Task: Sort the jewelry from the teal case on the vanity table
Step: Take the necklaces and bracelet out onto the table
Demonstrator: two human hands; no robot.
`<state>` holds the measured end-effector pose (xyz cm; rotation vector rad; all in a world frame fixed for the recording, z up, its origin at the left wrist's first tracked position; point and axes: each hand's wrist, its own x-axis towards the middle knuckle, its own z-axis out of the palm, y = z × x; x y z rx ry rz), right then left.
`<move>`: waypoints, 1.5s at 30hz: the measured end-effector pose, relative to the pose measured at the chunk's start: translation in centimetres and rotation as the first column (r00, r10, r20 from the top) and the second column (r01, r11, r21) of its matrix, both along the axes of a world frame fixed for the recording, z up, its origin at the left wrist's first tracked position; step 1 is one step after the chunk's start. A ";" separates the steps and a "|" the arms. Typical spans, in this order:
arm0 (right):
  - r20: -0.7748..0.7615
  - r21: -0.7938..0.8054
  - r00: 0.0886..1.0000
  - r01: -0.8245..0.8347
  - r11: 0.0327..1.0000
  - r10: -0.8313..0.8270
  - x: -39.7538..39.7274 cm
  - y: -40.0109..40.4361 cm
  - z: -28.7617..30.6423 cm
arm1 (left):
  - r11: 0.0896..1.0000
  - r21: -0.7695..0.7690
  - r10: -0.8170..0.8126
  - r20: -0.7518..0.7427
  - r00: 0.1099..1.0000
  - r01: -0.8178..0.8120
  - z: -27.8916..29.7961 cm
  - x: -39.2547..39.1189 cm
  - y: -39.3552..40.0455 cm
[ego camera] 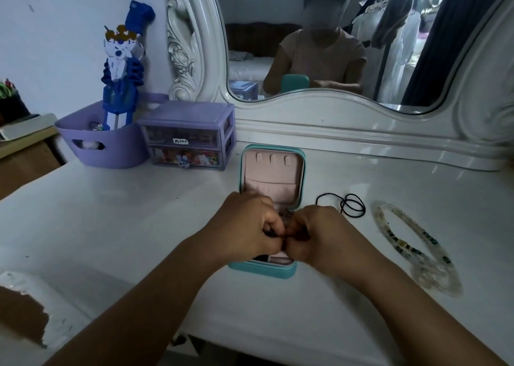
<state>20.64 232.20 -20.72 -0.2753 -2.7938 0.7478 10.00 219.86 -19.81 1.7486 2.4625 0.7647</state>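
Note:
The teal case [274,168] lies open on the white vanity table [139,212], its pink lining showing. My left hand [247,226] and my right hand [317,234] meet over the case's lower half, fingers curled and touching at a small dark piece of jewelry [283,243] pinched between them; I cannot make out what kind. A black cord [351,204] lies coiled on the table just right of the case. Farther right lies a long beaded necklace [417,247] with pale and dark beads.
A purple mini drawer unit [189,134] and a purple tub [103,145] holding a blue figure stand at the back left. The mirror frame [347,120] runs along the back. The table's front left edge is chipped [25,315].

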 end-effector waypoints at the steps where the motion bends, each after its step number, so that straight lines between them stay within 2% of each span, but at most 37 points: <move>1: -0.008 -0.018 1.000 -0.008 1.000 0.008 0.1 0.1 0.0 | 1.000 0.009 -0.010 0.001 1.000 0.010 -0.1 0.0 0.1; 5: -0.132 -0.189 0.991 0.002 0.982 -0.027 1.1 0.6 0.5 | 0.999 0.051 -0.001 0.095 0.995 -0.004 -0.7 -0.3 0.0; 8: -0.186 -0.255 0.979 0.032 0.966 -0.082 2.7 1.9 1.3 | 0.985 0.167 0.025 0.147 0.989 -0.050 -0.6 -0.4 -0.2; 10: -0.189 -0.264 0.972 0.085 0.961 -0.138 4.2 3.5 1.5 | 0.966 0.251 0.023 0.136 0.990 -0.057 0.2 0.1 0.2; 12: -0.178 -0.264 0.965 0.141 0.954 -0.192 5.7 5.3 1.5 | 0.961 0.276 0.006 0.046 0.999 -0.018 0.9 1.2 1.2; 14: -0.138 -0.249 0.966 0.179 0.952 -0.218 7.0 6.9 1.3 | 0.961 0.277 0.000 -0.046 0.999 0.013 1.2 2.8 2.6; 16: -0.088 -0.158 0.975 0.187 0.970 -0.203 8.2 8.2 1.0 | 0.962 0.268 -0.019 -0.108 0.994 0.048 1.4 4.7 4.2; 19: -0.015 -0.096 0.985 0.170 0.981 -0.172 9.5 9.0 0.6 | 0.976 0.185 -0.084 -0.186 0.979 0.119 1.2 6.9 6.9; 26: -0.049 0.033 0.993 0.114 0.993 -0.112 10.2 9.8 -1.0 | 0.994 -0.067 -0.098 -0.249 0.964 0.084 -0.1 8.6 10.6; 31: -0.055 0.141 0.998 0.011 0.990 -0.003 10.0 10.0 -1.3 | 0.992 -0.087 -0.113 -0.274 0.955 0.092 -0.9 8.7 10.7; 39: -0.116 0.057 0.993 0.023 0.998 -0.016 10.2 10.3 -1.9 | 0.992 -0.061 -0.116 -0.100 0.988 0.110 -1.0 8.2 10.3; 42: -0.115 -0.025 0.993 0.032 0.999 -0.035 10.3 10.1 -1.7 | 0.991 -0.042 -0.127 -0.079 0.989 0.124 -0.9 7.8 9.9; 45: -0.193 -0.117 0.977 0.072 0.990 -0.093 10.2 9.9 -1.3 | 0.992 0.037 -0.116 -0.087 0.989 0.119 -0.5 7.1 8.9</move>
